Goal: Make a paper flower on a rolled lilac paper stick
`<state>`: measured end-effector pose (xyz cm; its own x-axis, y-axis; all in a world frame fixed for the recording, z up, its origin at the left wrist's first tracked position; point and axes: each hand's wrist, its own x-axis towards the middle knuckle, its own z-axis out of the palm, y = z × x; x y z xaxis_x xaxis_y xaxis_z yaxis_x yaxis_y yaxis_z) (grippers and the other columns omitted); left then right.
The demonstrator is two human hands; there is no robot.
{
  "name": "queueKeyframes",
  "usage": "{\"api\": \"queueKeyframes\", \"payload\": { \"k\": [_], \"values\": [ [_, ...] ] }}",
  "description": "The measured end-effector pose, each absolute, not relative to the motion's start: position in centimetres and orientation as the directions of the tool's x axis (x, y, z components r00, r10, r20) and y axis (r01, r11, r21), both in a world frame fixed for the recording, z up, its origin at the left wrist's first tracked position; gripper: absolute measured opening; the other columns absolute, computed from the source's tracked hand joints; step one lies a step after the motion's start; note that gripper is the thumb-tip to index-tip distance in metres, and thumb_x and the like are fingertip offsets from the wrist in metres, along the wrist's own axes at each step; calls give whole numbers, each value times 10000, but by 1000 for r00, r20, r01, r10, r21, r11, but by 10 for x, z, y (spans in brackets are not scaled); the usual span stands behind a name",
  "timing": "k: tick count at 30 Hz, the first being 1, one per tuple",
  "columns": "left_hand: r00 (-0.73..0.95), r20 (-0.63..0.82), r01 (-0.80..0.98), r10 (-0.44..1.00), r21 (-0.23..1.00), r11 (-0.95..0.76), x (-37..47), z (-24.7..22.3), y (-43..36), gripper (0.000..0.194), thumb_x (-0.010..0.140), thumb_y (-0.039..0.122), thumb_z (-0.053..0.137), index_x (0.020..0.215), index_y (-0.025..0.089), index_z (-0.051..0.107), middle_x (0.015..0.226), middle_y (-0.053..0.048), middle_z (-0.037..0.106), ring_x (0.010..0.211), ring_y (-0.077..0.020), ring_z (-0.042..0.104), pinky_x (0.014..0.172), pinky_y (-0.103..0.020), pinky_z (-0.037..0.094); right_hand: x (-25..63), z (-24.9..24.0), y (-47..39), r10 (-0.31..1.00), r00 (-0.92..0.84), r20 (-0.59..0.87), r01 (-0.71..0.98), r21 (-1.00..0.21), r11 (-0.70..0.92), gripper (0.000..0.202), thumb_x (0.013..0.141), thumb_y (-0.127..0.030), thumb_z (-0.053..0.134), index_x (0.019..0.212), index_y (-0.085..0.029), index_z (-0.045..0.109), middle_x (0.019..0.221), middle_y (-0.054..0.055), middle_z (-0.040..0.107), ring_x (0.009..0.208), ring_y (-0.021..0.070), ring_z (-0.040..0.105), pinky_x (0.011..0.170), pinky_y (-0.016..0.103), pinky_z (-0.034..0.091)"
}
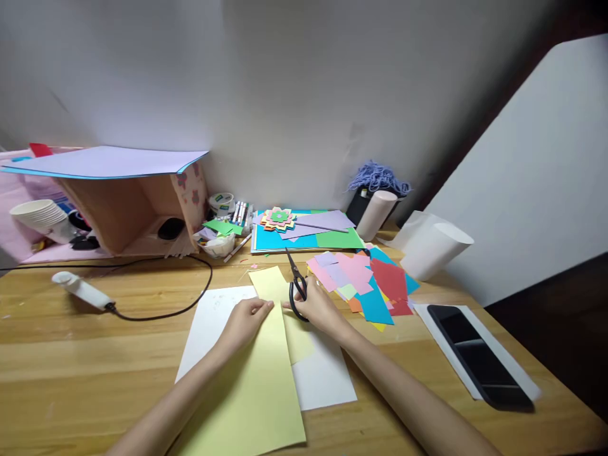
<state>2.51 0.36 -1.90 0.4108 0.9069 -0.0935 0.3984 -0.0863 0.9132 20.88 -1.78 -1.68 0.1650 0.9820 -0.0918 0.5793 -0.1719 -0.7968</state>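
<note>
A long sheet of yellow paper (259, 392) lies over a white sheet (327, 380) on the wooden table. Its narrower far part (268, 282) reaches beyond my hands. My left hand (247, 323) grips the yellow paper near its middle, thumb on top and the other fingers bent. Black-handled scissors (297, 282) are held in my right hand (319, 307), blades pointing away and to the upper left. The right fingertips are close to the paper's right edge; whether they touch it is unclear. Another pale yellow piece (297, 339) is partly covered beneath.
Coloured paper scraps (375, 285) are heaped to the right, near a phone (479, 354) and a white paper roll (434, 250). A layered paper flower (278, 218) rests on stacked sheets behind. At left are a glue gun (83, 290) with its cord and an open box (128, 212).
</note>
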Motion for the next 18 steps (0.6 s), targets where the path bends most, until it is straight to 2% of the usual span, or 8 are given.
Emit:
{"api": "queueKeyframes", "payload": {
  "k": [3,7,9,12,14,16,18],
  "values": [
    [465,-9,382,885,904,-191,43,-16,9,378,781,468,475,709,154,672,755,-37,668,751,-211,559,669,-261,388,232,-21,-20,965,252,-75,466,-865,-189,428,578,-382,706,845,-186,435,851,27,596,769,183,567,658,278,406],
    [523,61,285,850,928,-241,72,-5,21,353,790,456,470,729,158,650,780,-30,657,767,-195,553,648,-240,386,269,-18,-22,975,193,-112,210,-966,-153,396,574,-407,702,776,-170,456,696,-23,527,666,144,532,610,252,400],
    [517,69,264,853,935,-235,86,-3,26,358,788,463,464,718,156,634,756,-28,642,745,-190,554,626,-239,390,291,-14,-21,963,261,-72,155,-981,-115,400,571,-419,701,765,-166,459,654,-33,504,616,131,509,571,243,390],
    [431,22,270,902,951,-153,101,-8,36,368,773,481,462,726,149,614,705,-25,627,683,-188,562,596,-250,402,328,-10,-23,882,471,-6,192,-975,-109,424,562,-446,695,788,-163,472,653,-17,532,609,153,524,551,262,401],
    [347,8,279,938,954,-111,107,-16,44,355,758,475,472,739,145,600,708,-31,629,674,-191,570,596,-260,411,351,-6,-26,793,608,33,277,-945,-173,414,570,-443,685,801,-169,478,685,6,571,645,183,555,577,286,421],
    [279,16,285,960,954,-98,111,-25,54,322,742,447,491,752,140,586,757,-50,638,715,-201,581,627,-273,423,369,-2,-31,686,723,84,406,-855,-323,371,599,-412,668,819,-173,488,744,45,614,711,217,582,621,304,426],
    [224,18,298,974,951,-86,112,-32,64,290,732,410,500,785,136,581,822,-76,643,769,-212,588,672,-292,432,379,0,-36,597,789,145,506,-705,-497,346,641,-368,643,877,-159,500,836,105,640,794,251,595,648,311,417]
  ]
}}
